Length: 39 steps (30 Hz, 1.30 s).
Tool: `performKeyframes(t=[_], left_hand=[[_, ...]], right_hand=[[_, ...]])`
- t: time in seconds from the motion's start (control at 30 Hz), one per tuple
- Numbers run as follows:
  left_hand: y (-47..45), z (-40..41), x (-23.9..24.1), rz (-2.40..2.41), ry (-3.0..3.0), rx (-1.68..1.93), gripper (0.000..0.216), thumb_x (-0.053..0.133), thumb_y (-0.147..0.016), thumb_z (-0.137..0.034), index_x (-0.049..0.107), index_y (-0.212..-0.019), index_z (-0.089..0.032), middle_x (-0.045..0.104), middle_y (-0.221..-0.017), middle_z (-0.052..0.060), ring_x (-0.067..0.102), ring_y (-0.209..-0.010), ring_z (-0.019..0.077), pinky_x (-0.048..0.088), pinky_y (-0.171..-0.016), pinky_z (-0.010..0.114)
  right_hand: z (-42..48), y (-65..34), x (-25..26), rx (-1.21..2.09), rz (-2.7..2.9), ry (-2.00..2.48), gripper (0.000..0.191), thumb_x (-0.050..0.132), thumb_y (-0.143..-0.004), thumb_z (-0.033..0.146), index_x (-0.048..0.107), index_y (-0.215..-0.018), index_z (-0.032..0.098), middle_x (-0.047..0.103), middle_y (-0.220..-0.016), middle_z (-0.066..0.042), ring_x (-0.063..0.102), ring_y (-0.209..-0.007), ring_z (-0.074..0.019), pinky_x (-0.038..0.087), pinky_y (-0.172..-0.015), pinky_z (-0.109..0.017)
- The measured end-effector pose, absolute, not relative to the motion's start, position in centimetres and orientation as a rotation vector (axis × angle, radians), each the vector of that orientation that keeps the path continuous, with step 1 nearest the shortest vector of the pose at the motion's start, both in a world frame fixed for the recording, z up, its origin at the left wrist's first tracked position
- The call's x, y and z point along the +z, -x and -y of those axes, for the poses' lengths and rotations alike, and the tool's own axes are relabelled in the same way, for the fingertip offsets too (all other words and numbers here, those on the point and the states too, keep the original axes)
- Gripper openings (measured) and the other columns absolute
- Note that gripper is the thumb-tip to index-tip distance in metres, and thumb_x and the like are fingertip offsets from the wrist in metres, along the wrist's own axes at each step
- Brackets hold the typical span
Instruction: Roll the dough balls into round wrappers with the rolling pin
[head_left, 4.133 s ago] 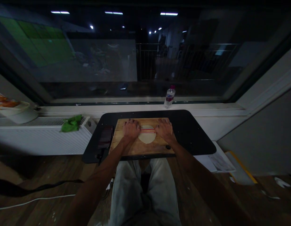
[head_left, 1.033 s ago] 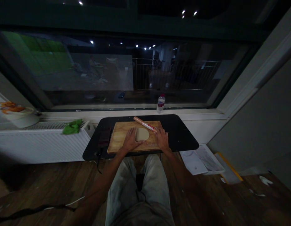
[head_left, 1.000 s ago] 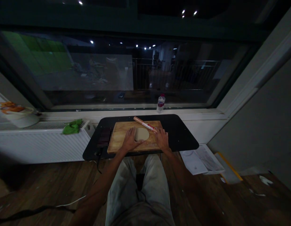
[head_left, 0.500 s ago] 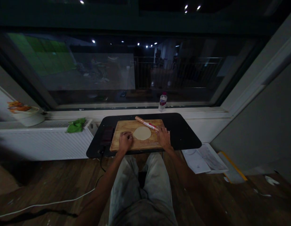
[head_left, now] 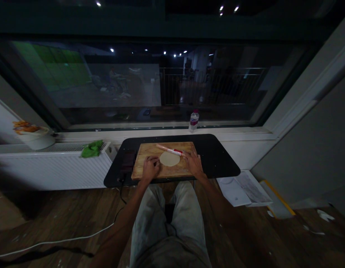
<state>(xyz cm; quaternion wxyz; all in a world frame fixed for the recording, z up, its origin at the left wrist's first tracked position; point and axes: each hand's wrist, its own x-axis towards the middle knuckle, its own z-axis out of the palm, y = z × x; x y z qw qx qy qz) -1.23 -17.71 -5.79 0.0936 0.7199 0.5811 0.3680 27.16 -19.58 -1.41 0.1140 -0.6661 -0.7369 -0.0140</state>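
A thin, pale round of dough [head_left: 169, 159] lies flat on the wooden board [head_left: 172, 172]. At its left edge is my left hand [head_left: 150, 168], fingers curled and closed, the tips seeming to pinch the rim. My right hand [head_left: 193, 163] is closed over the right end of a rolling pin [head_left: 169, 149], which slants across the dough's far edge. The pin is light wood with a red and white label; its near end is hidden under the fingers.
Under the board is a black table [head_left: 217, 156] with a dark box-like object [head_left: 128, 160] at its left. A water bottle [head_left: 194, 121] stands on the windowsill behind. A green cloth [head_left: 92, 148] lies on the radiator [head_left: 69, 167]. Cables run over the floor at left.
The rolling pin has come nearer, its far left end dropping from the board's back edge onto the dough's far side. My left hand's fingers have shifted slightly toward the dough.
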Motion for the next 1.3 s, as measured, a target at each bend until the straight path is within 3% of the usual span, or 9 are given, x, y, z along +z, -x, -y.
performKeyframes(t=[0.47,0.73,1.13,1.3], left_hand=[[1.03,18.13,-5.32,-1.672,-2.225,0.980,0.036,0.062,-0.094,-0.022,0.090,-0.116,-0.027,0.081,-0.139,0.008,0.064,-0.137,0.0326,0.054,-0.124,0.057],[1.06,18.25,-5.25,-1.710,-2.106,1.131,0.036,0.057,-0.098,-0.020,0.090,-0.112,-0.023,0.083,-0.124,0.011,0.069,-0.128,0.0308,0.056,-0.124,0.050],[0.83,18.42,-5.40,-1.718,-2.303,0.923,0.031,0.062,-0.098,-0.021,0.090,-0.112,-0.026,0.080,-0.136,0.010,0.066,-0.132,0.0332,0.055,-0.118,0.053],[1.18,18.02,-5.87,-1.696,-2.216,1.080,0.031,0.063,-0.097,-0.019,0.090,-0.111,-0.024,0.082,-0.126,0.011,0.068,-0.125,0.0316,0.057,-0.117,0.050]], right_hand=[[19.64,-27.37,-1.48,-0.092,2.264,1.901,0.060,0.048,-0.117,0.025,0.051,-0.175,0.039,0.068,-0.155,-0.012,0.057,-0.140,-0.0320,0.042,-0.118,-0.046],[19.65,-27.44,-1.76,-0.086,2.251,1.884,0.058,0.044,-0.119,0.028,0.051,-0.175,0.038,0.068,-0.152,-0.011,0.055,-0.141,-0.0307,0.041,-0.117,-0.043],[19.77,-27.44,-1.70,-0.069,2.229,1.877,0.057,0.044,-0.119,0.027,0.052,-0.175,0.036,0.067,-0.153,-0.011,0.055,-0.142,-0.0303,0.040,-0.119,-0.043],[19.60,-27.51,-1.92,-0.084,2.246,1.854,0.057,0.047,-0.118,0.026,0.053,-0.174,0.035,0.069,-0.151,-0.012,0.056,-0.140,-0.0312,0.041,-0.117,-0.044]])
